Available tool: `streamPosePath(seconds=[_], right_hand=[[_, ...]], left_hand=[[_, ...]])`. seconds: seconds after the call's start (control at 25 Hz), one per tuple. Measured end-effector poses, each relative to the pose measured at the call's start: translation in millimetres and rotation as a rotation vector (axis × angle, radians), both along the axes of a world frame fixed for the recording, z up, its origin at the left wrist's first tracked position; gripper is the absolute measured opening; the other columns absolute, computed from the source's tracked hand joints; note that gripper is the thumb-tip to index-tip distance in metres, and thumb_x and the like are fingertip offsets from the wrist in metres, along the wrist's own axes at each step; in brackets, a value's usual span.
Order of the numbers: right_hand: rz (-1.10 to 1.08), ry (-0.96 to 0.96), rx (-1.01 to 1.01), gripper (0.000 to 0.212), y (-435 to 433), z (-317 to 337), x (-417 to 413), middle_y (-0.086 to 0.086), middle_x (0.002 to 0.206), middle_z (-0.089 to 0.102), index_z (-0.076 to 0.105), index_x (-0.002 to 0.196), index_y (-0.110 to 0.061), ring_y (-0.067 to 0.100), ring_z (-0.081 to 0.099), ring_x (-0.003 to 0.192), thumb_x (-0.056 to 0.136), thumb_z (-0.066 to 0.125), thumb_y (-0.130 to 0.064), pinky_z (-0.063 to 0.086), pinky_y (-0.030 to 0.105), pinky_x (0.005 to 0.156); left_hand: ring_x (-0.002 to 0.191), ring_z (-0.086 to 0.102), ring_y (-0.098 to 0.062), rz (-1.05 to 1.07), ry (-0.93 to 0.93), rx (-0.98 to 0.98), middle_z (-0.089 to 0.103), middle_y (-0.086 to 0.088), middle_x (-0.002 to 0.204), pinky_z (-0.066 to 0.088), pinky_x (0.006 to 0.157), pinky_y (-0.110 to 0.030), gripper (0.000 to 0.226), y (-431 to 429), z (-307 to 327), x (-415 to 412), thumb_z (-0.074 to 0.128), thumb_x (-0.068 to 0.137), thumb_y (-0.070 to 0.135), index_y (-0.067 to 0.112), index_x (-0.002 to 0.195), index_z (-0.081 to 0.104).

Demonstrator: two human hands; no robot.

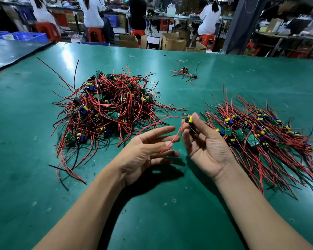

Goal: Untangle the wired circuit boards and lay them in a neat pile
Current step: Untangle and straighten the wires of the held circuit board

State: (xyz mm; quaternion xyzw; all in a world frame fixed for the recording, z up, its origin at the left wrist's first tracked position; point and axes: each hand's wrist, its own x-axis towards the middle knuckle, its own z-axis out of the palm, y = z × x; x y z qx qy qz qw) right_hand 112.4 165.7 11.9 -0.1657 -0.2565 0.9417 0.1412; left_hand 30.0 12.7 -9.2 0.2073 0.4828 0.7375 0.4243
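Left hand [148, 152] seemingly touches red wire [178, 132]; right hand [204, 143] pinches board [189, 120].

We work under bright, even overhead light. Pale glare streaks the worktop [67, 58] at eleven and one o'clock. Soft shadows pool beneath our left hand [146, 152] and right hand [204, 143], stretching toward six. Near things are sharp; the room [152, 17] at twelve is soft, and the edges bow.

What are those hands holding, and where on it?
The right hand pinches one circuit board by its body; its red wire drapes across the open left hand.
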Motion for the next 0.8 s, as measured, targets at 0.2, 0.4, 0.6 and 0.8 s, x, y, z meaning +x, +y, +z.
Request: streamPosePath(seconds=[0.2, 0.4, 0.6, 0.8], right_hand=[[-0.019, 0.057, -0.108, 0.025, -1, 4, 1, 0.009, 0.077, 0.067, 0.065, 0.088, 0.001, 0.011, 0.069, 0.060, 0.071, 0.073, -0.016, 0.058, 0.020, 0.054], [-0.071, -0.011, 0.150, 0.034, -12, -1, -2, 0.000, 0.078, 0.069, 0.065, 0.092, -0.012, 0.004, 0.060, 0.055, 0.065, 0.077, -0.027, 0.049, 0.016, 0.048], [-0.158, -0.005, 0.520, 0.033, -33, -12, -7, -0.006, 0.072, 0.065, 0.068, 0.083, -0.021, 0.005, 0.048, 0.053, 0.058, 0.087, -0.031, 0.040, 0.016, 0.048], [-0.079, 0.102, 0.802, 0.035, -33, -16, -3, -0.004, 0.089, 0.074, 0.069, 0.098, -0.020, 0.003, 0.056, 0.060, 0.067, 0.086, -0.019, 0.044, 0.015, 0.055]], left_hand=[[0.102, 0.069, -0.021, 0.030, 0.063, 0.019, 0.070, 0.000, 0.122, 0.057, 0.080, -0.032, 0.044, 3, 0, 4, 0.075, 0.067, 0.020, 0.027, 0.110, 0.075], [0.119, 0.062, -0.021, 0.123, 0.112, 0.027, 0.068, 0.002, 0.125, 0.047, 0.099, -0.047, 0.051, 9, 1, 13, 0.074, 0.073, 0.022, 0.021, 0.124, 0.067], [0.111, 0.066, -0.025, 0.309, 0.110, 0.042, 0.072, -0.008, 0.114, 0.048, 0.097, -0.047, 0.042, 12, 7, 14, 0.072, 0.074, 0.032, 0.015, 0.112, 0.074], [0.090, 0.070, -0.017, 0.348, -0.033, 0.154, 0.075, -0.006, 0.097, 0.058, 0.079, -0.034, 0.024, 8, 10, 6, 0.065, 0.081, 0.032, 0.014, 0.093, 0.076]])
